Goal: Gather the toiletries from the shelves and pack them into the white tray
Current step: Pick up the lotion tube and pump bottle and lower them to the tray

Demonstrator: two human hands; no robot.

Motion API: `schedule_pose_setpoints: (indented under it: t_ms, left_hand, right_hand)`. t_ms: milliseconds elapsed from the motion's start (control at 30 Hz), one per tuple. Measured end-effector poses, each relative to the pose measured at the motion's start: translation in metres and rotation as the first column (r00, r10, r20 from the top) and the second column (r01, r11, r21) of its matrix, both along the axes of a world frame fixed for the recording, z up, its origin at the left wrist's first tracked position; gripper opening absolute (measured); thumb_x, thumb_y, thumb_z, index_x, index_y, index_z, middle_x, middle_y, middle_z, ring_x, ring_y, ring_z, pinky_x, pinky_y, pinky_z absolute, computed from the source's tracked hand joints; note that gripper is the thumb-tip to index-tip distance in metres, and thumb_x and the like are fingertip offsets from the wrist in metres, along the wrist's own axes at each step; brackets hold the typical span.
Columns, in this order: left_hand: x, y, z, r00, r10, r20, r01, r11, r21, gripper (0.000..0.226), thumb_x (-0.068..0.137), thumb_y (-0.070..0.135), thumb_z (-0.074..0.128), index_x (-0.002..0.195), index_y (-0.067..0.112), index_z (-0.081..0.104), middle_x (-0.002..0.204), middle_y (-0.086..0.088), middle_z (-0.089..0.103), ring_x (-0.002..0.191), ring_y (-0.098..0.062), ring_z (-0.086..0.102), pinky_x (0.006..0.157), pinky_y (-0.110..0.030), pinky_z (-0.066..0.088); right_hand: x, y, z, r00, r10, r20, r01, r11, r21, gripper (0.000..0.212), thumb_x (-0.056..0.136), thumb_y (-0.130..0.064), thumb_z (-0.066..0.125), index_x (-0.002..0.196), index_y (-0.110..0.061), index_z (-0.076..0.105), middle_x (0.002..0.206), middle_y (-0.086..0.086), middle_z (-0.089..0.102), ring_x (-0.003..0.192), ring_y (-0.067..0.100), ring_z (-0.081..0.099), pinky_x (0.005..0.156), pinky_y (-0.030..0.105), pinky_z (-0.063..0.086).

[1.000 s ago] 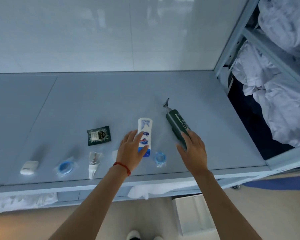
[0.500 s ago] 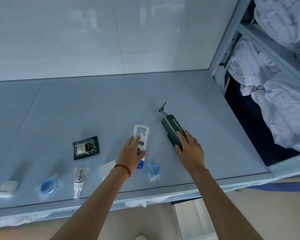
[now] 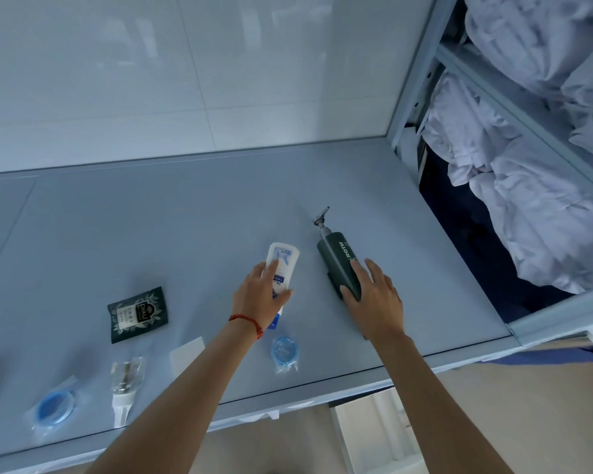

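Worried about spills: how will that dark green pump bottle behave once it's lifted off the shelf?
The dark green pump bottle looks rigid, so the right hand probably won't squash it. Lying on its side, its rounded body may roll if nudged. The protruding pump could snag or get pressed.

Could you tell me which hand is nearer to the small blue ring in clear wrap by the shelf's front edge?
Left. The left hand grips the white tube just beyond the blue ring; the right hand holds the dark green pump bottle, farther right.

left hand [image 3: 259, 295] curled, right hand [image 3: 374, 299] curled
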State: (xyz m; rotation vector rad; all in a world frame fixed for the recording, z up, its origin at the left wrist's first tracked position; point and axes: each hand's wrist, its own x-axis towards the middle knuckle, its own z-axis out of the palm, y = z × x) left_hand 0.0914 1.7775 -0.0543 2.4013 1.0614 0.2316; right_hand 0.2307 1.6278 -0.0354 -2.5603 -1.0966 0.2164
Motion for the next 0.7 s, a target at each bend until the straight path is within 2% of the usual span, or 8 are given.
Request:
schedule_pose_setpoints:
  t_ms: [133, 333, 433, 500, 700]
  left_hand:
    - [0.003, 0.000, 0.002, 1.000, 0.020, 0.017, -0.020, 0.999, -0.032, 0.053, 0.081, 0.027, 0.061, 0.129, 0.015, 0.041, 0.121, -0.012, 0.051, 0.097, -0.031, 0.053, 0.072, -0.037, 0.046]
    - [-0.002, -0.001, -0.003, 0.987, 0.037, 0.157, -0.023, 0.996, -0.087, 0.051, 0.075, 0.014, 0.066, 0.123, 0.009, 0.051, 0.106, -0.018, 0.060, 0.091, -0.035, 0.051, 0.073, -0.031, 0.039]
    - [-0.005, -0.002, -0.005, 0.983, 0.043, 0.177, -0.026, 0.994, -0.102, 0.052, 0.071, 0.024, 0.059, 0.121, 0.011, 0.053, 0.103, -0.016, 0.062, 0.088, -0.035, 0.052, 0.071, -0.028, 0.037]
    - [-0.008, -0.003, -0.006, 0.981, 0.048, 0.189, -0.029, 0.994, -0.104, 0.053, 0.068, 0.026, 0.056, 0.119, 0.011, 0.055, 0.102, -0.015, 0.063, 0.087, -0.035, 0.052, 0.071, -0.028, 0.036]
    - [-0.012, -0.009, -0.005, 0.977, 0.057, 0.208, -0.042, 0.996, -0.076, 0.049, 0.072, 0.015, 0.068, 0.119, 0.010, 0.056, 0.108, -0.016, 0.062, 0.090, -0.035, 0.053, 0.073, -0.028, 0.036]
  right_hand:
    - [0.004, 0.009, 0.005, 0.992, 0.032, -0.119, -0.038, 0.998, -0.046, 0.055, 0.091, -0.035, 0.049, 0.140, -0.022, 0.026, 0.143, 0.008, 0.033, 0.111, 0.031, 0.050, 0.087, 0.044, 0.045]
    - [-0.001, 0.005, 0.003, 0.988, -0.013, -0.156, 0.021, 0.999, 0.046, 0.058, 0.088, -0.032, 0.056, 0.139, -0.021, 0.032, 0.137, 0.009, 0.041, 0.106, 0.028, 0.053, 0.084, 0.041, 0.048]
    - [-0.004, 0.002, 0.001, 0.982, -0.036, -0.184, 0.058, 0.991, 0.119, 0.056, 0.086, -0.028, 0.060, 0.137, -0.020, 0.037, 0.133, 0.010, 0.045, 0.104, 0.026, 0.054, 0.086, 0.040, 0.049]
    - [-0.006, 0.000, -0.001, 0.981, -0.049, -0.188, 0.079, 0.985, 0.153, 0.056, 0.085, -0.026, 0.062, 0.135, -0.019, 0.040, 0.131, 0.011, 0.047, 0.103, 0.027, 0.055, 0.086, 0.040, 0.049]
    - [-0.009, -0.012, -0.004, 0.984, -0.044, -0.171, 0.083, 0.970, 0.228, 0.056, 0.082, -0.024, 0.066, 0.133, -0.016, 0.043, 0.129, 0.014, 0.049, 0.100, 0.028, 0.057, 0.085, 0.043, 0.052]
